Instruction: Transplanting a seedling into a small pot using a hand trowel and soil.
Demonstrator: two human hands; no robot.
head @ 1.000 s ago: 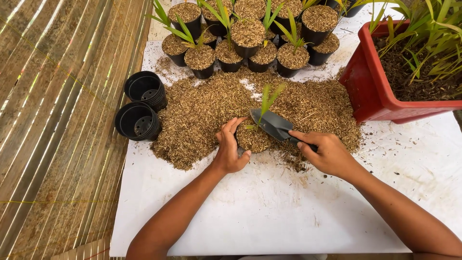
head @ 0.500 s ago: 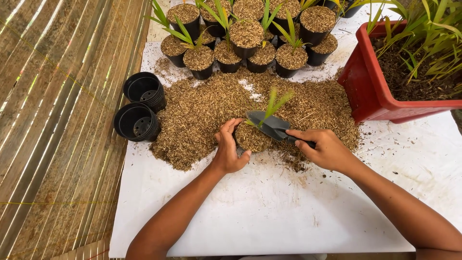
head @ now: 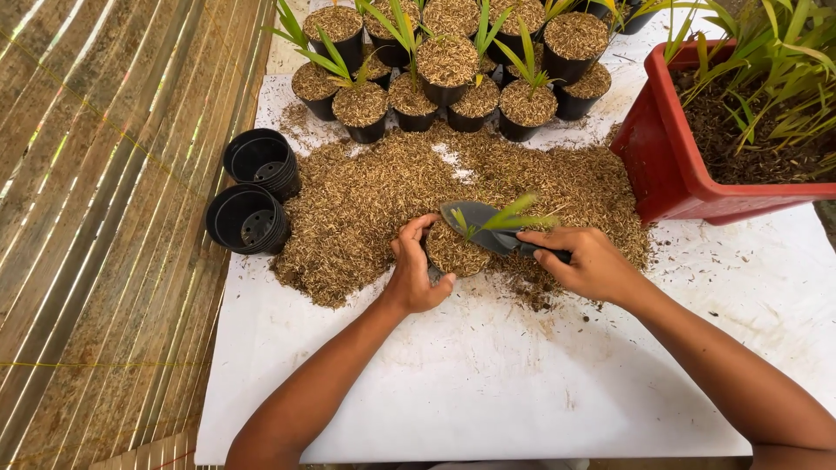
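My left hand [head: 414, 268] wraps the left side of a small black pot [head: 453, 252] heaped with brown husk. My right hand [head: 587, 261] grips the handle of a dark grey trowel [head: 477, 218], whose blade rests over the pot's far rim. A green seedling [head: 512, 214] in the pot leans to the right over the blade. The pot stands at the near edge of a husk pile [head: 366, 200] spread on a white sheet [head: 488, 383].
Several filled black pots with seedlings [head: 448, 61] cluster at the back. Two stacks of empty black pots [head: 252, 187] lie left of the pile. A red planter [head: 688, 148] with grassy plants stands at the right. A slatted bamboo surface [head: 104, 235] lies left of the sheet.
The trowel blade has shifted left and lower onto the pot. The seedling, upright before, now tilts to the right. My left hand has stayed on the pot.
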